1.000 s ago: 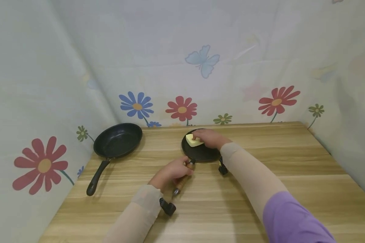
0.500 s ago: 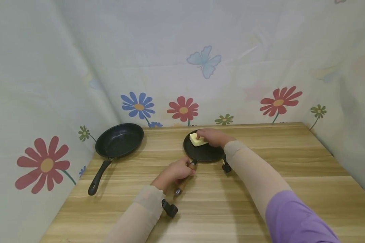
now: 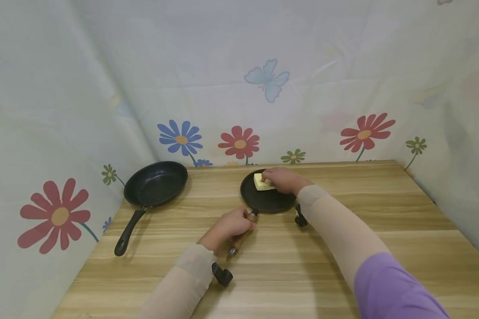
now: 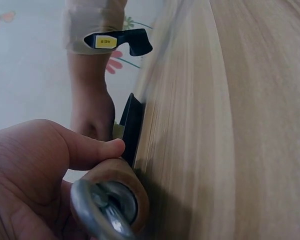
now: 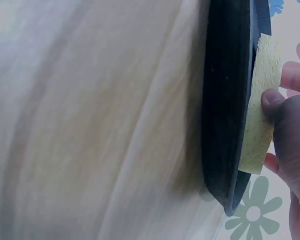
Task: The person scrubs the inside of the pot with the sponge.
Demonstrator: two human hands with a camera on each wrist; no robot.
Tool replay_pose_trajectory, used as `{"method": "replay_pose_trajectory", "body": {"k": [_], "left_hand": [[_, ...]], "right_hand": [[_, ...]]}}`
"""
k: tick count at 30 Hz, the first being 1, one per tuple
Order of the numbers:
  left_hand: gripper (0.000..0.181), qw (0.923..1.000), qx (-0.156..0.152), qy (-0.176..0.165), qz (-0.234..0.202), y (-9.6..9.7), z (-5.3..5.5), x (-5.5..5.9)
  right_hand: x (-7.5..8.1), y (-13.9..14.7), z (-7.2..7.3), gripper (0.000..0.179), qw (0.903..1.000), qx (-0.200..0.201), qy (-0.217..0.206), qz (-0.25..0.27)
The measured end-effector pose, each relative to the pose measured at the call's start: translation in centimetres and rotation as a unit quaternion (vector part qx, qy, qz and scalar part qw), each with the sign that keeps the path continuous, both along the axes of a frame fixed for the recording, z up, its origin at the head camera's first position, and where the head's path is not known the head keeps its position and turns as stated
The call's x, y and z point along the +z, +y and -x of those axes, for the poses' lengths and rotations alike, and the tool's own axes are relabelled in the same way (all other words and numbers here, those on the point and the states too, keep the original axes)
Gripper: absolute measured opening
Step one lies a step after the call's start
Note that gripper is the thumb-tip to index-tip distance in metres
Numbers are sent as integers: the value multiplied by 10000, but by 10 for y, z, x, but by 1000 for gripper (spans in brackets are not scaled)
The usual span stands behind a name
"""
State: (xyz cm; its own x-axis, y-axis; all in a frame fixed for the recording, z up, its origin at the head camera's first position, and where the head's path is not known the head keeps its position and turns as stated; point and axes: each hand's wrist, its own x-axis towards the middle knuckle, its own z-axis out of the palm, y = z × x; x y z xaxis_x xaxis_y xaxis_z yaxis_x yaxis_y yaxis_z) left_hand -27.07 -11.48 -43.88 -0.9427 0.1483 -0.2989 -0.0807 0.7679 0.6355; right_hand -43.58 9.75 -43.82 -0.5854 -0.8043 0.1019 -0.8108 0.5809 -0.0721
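Observation:
A small, shallow black pan point(image 3: 267, 204) lies on the wooden table toward the back. My left hand point(image 3: 233, 223) grips its wooden handle point(image 3: 241, 241), which ends in a metal hanging ring point(image 4: 97, 210) in the left wrist view. With thumb and fingers my right hand point(image 3: 283, 179) holds a pale yellow sponge point(image 3: 261, 182) against the inside of the pan. In the right wrist view the thumb presses on the edge of the sponge point(image 5: 260, 110), which rises above the rim of the pan point(image 5: 227, 100).
A larger black frying pan point(image 3: 155, 184) stands at the back left of the table point(image 3: 343, 266), its black handle point(image 3: 128, 232) toward the front. Behind the table hangs a pale curtain point(image 3: 303, 110) printed with flowers and a butterfly. A black wrist camera point(image 3: 222, 274) sits on the left wrist.
My right hand has moved the sponge a short way to the right across the small pan. The left hand keeps its hold on the handle.

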Motion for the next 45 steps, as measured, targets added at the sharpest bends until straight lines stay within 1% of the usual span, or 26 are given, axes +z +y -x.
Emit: {"method": "replay_pose_trajectory", "body": {"k": [5, 10, 13, 17, 20, 26, 29, 33, 37, 42, 45], "left_hand": [[25, 9999, -54, 78, 67, 0, 0, -1], [25, 9999, -56, 128, 89, -1, -1, -2], [25, 9999, -46, 122, 79, -1, -1, -2], [26, 9999, -73, 108, 70, -1, -1, -3], [26, 9999, -85, 115, 58, -1, -1, -4], [25, 9999, -123, 92, 47, 1, -2, -1], [25, 9999, -96, 67, 73, 2, 0, -1], [26, 9998, -101, 124, 90, 3, 1, -3], [26, 9996, -174, 193, 136, 2, 2, -5], [27, 9991, -185, 274, 252, 1, 2, -3], [30, 9994, -195, 190, 216, 2, 3, -2]], "right_hand": [[3, 5, -6, 24, 9996, -172, 22, -204], [2, 9, -13, 25, 9985, -332, 131, -407], [1, 11, -19, 26, 9972, -512, 181, -509], [-1, 14, -27, 28, 9952, -746, 72, -632], [-2, 16, -31, 29, 9942, -817, -44, -701], [1, 20, -38, 31, 9952, -721, -49, -666], [1, 20, -42, 31, 9953, -766, 2, -587], [-1, 20, -47, 29, 9954, -825, -16, -490], [-3, 18, -53, 28, 9970, -694, -33, -349], [-5, 16, -59, 26, 9981, -613, -10, -72], [-6, 13, -62, 26, 9985, -545, -34, -5]]}}
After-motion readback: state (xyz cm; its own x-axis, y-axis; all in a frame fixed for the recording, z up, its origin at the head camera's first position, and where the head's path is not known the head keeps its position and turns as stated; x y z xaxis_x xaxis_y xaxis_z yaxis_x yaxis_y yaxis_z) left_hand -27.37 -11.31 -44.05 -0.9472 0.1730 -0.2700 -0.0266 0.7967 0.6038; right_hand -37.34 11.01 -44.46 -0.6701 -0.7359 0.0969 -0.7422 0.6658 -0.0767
